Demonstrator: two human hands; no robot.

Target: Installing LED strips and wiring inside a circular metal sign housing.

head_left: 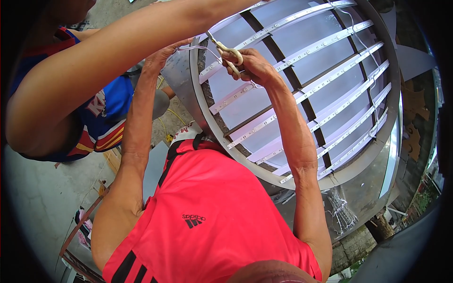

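Right hand: the hand [255, 67] is closed round the pale handles of the scissors [234, 53], above the left part of the round frame.
Scissors: raised, blades pointing up and away from the person; whether they touch the wire cannot be told.
Left hand: the hand [159, 57] pinches the white wire [199, 47] near the fingertips, just outside the frame's rim.
Wire: runs from the left hand toward the right hand, beside the scissors.
Round frame: the grey-rimmed frame [394, 101] holds rows of white light strips [311, 87] over dark crossbars [309, 109].
Co-worker: a bare arm [141, 35] reaches across the upper left, over the frame's far edge.
Near the frame: a tangle of pale strands [343, 211] lies at lower right.
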